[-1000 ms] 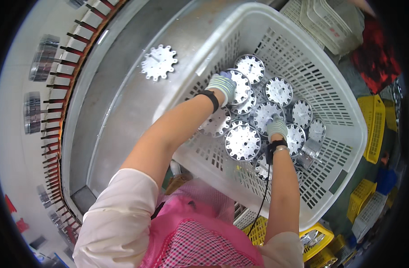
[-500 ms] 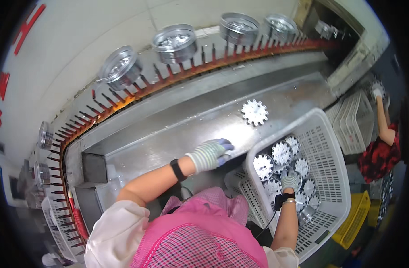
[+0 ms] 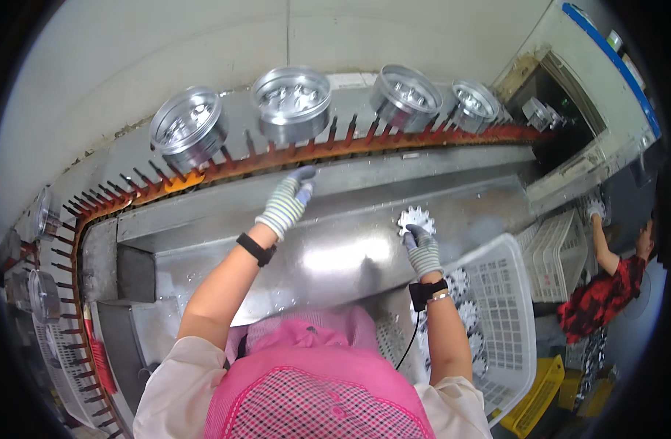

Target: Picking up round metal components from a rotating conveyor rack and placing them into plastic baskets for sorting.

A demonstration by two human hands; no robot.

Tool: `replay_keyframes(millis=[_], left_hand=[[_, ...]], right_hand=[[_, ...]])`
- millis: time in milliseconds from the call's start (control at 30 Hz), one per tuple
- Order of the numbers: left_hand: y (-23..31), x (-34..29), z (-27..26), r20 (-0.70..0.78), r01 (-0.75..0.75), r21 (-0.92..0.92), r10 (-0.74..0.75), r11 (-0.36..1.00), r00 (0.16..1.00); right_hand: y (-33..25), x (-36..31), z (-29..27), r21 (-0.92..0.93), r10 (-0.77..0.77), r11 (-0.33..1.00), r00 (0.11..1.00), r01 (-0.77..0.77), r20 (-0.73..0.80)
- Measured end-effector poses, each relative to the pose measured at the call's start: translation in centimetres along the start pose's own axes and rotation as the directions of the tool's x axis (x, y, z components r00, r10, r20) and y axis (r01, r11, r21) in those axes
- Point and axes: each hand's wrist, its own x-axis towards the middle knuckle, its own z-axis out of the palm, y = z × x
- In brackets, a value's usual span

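At centre frame, the gloved right hand (image 3: 421, 247) rests its fingers on a toothed metal disc (image 3: 414, 219) lying on the steel table (image 3: 335, 256). The gloved left hand (image 3: 285, 203), loosely open and holding nothing, reaches toward the orange pegged conveyor (image 3: 277, 162) above.

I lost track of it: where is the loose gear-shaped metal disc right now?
In the head view, right of centre, the gear-shaped disc lies on the steel bench under the right hand, beside the white basket.
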Motion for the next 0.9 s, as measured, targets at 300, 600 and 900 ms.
replay_keyframes(millis=[300,600,900], left_hand=[[0.9,16.0,16.2,-0.109,-0.251,0.317,0.298,0.915,0.948],[-1.6,25.5,16.1,-0.223,0.254,0.608,-0.145,0.752,0.964],[5.7,23.9,11.1,-0.293,0.217,0.365,-0.109,0.905,0.950]], right_hand=[[13.2,17.1,-3.2,0.277,0.240,0.940,0.962,-0.198,-0.127],[16.8,36.3,-1.2,-0.395,0.017,0.918,1.000,-0.019,-0.007],[14.8,39.5,2.0,0.221,-0.113,0.952,0.917,0.210,-0.382]])
